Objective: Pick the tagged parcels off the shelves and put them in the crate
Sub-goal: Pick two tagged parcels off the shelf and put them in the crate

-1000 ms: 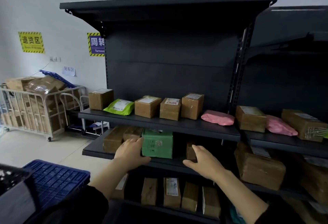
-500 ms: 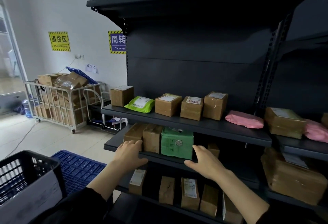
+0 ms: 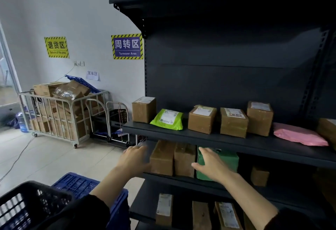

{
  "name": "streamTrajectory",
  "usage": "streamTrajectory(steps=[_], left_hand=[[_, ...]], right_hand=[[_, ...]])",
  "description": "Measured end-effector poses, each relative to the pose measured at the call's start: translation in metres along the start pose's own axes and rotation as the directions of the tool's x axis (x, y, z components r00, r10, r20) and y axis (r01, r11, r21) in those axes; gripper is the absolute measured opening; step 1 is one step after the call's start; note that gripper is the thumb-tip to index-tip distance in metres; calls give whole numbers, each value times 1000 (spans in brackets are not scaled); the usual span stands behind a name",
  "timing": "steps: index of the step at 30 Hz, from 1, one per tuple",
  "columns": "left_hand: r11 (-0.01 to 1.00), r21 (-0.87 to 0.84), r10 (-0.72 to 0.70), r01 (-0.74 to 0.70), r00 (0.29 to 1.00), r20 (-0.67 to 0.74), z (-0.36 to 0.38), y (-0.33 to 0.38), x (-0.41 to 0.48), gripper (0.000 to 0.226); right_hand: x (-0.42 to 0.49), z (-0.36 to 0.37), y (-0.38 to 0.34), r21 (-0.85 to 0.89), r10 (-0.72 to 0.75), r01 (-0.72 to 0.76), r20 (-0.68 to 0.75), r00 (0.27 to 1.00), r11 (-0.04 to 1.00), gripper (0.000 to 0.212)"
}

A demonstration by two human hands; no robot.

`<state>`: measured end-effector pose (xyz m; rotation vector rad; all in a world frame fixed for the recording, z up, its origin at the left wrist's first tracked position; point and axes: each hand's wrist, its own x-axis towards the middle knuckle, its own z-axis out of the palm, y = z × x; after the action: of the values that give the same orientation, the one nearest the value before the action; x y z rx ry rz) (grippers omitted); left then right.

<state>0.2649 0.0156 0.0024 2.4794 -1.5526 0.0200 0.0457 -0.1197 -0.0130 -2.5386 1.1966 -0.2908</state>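
Observation:
A dark shelf unit point(image 3: 218, 137) carries parcels on three levels. On the middle shelf two brown boxes point(image 3: 161, 158) point(image 3: 184, 160) stand beside a green parcel point(image 3: 227, 158). My left hand point(image 3: 135, 157) is open, held just left of the leftmost brown box. My right hand point(image 3: 211, 164) is open in front of the green parcel, fingers straight; whether it touches the parcel I cannot tell. The upper shelf holds brown boxes point(image 3: 201, 118), a lime mailer point(image 3: 168, 119) and a pink mailer point(image 3: 298, 135). A black crate point(image 3: 27, 204) sits at the bottom left.
A blue plastic pallet point(image 3: 78, 184) lies on the floor behind the crate. A metal cage trolley point(image 3: 60, 117) full of cardboard boxes stands by the left wall, with a folding cart point(image 3: 116, 120) beside it. More labelled boxes point(image 3: 163, 209) stand on the lowest shelf.
The view has swung left and closer to the shelf. Both hands have shifted left along the middle shelf: the left off the brown box, the right across the green parcel's front.

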Motion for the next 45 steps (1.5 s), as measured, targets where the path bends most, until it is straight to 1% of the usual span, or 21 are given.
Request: streamTrajectory(steps=[4,10,16,20,22,25,27,29,32,35,38,42,45], left_hand=[[1000,-9,21,-21,1000,13,-3,-31,30,64],[999,-40,32,-33,999,-16,8,-65,71,67],[999,-47,19,-23,997,-71,16,-91,115,67],[998,-67,-13,6,994,-110,10,-102,153,63],[993,-112,-44,29,990,-135,3,-105,172,63],[972,-224,-126,76,967,-221,-4,-106,201,67],[959,-261,-180,114,953,-246,-7,-107,220,77],[942,-296,-234,160,945,-231,-9,-108,239,91],[890,-414,-302,194,929,-215,-11,-106,266,103],[865,-464,-317,192,925,-208,-9,-100,290,116],[868,-466,-297,169,930,-215,-5,-91,310,127],[910,-365,-291,197,930,-224,-2,-80,324,124],[906,-362,-304,220,933,-194,-1,-80,331,106]], right_hand=[[31,7,-24,-18,2,-2,-11,1000,1000,75],[77,15,-42,-33,22,-22,-7,1000,999,76],[135,23,-52,-27,-11,11,-12,1000,1000,76],[178,21,-60,-5,-64,63,-46,997,998,75],[199,17,-62,4,-80,80,-62,995,997,74],[229,11,-58,31,-70,74,-108,992,997,73],[244,10,-55,59,-48,55,-112,993,997,72],[256,13,-53,74,-12,20,-108,994,997,71],[272,17,-49,74,83,-73,-131,988,995,71],[283,20,-46,80,176,-166,-128,976,983,65],[294,23,-45,76,246,-238,-122,962,968,58],[302,24,-46,88,318,-309,-140,938,947,52],[306,27,-47,165,364,-340,-144,920,926,53]])
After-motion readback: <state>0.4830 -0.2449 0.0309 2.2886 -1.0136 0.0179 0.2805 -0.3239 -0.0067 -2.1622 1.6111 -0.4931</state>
